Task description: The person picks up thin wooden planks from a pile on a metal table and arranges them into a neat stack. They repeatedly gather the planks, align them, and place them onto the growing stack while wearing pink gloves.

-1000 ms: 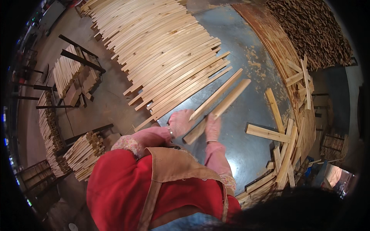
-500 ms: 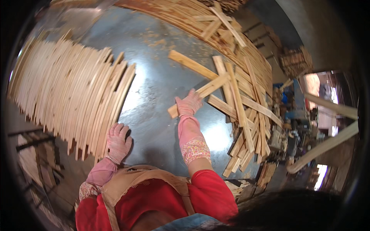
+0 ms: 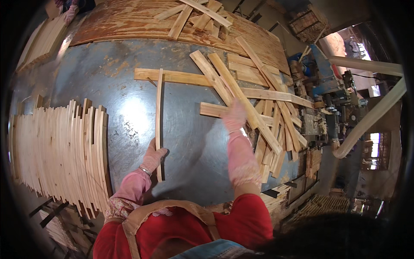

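My left hand (image 3: 154, 157), in a pale pink glove, is closed around the near part of a wooden slat (image 3: 159, 108). That slat stands on its narrow edge and points away from me, its far end in front of another slat (image 3: 183, 77) lying crosswise. Over at the loose pile, my gloved right hand (image 3: 235, 115) reaches onto the slats, beside a long diagonal slat (image 3: 243, 97). Motion smears its fingers, so its grip does not show. To the left, many slats (image 3: 56, 146) stand packed side by side in a row.
A metal tabletop (image 3: 125, 159) carries the slats. Beyond it lies a brown wooden board (image 3: 125, 21) with more loose slats. Another person's gloved hand (image 3: 71, 14) rests by a stack at the far left. Machinery and a pale hose (image 3: 371, 118) are at the right.
My left hand has left the row's edge and now grips a slat upright on its edge. My right hand has moved to the loose pile. The whole view has turned.
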`<state>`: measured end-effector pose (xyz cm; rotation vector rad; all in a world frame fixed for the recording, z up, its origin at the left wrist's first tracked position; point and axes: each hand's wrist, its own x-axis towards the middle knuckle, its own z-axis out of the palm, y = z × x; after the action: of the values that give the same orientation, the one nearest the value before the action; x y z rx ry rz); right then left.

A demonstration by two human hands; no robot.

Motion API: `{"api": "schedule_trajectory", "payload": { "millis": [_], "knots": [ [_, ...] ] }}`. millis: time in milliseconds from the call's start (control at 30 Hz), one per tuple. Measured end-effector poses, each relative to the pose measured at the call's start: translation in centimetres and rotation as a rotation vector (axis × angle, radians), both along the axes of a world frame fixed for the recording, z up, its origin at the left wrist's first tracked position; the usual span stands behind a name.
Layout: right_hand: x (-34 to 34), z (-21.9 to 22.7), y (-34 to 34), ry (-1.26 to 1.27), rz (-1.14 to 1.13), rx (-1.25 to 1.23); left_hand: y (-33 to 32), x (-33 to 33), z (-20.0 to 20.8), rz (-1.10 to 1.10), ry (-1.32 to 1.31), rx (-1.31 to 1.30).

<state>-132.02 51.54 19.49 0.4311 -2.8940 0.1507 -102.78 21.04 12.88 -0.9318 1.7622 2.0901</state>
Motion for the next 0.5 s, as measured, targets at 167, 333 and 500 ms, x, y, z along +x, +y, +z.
{"api": "schedule_trajectory", "payload": {
  "millis": [167, 333, 500],
  "knots": [
    [-5.5, 0.3, 8.4, -0.300, -0.239, 0.089, 0.2, -0.9, 2.4, 0.140, 0.047, 0.179],
    [6.2, 2.5, -0.8, -0.709, -0.193, -0.509, 4.2, -2.8, 3.4, 0.288, 0.105, 0.263],
    [18.4, 3.8, -6.0, -0.928, 0.454, -0.213, 7.1, -4.3, 0.1, 0.213, 0.174, 0.125]
  ]
}}
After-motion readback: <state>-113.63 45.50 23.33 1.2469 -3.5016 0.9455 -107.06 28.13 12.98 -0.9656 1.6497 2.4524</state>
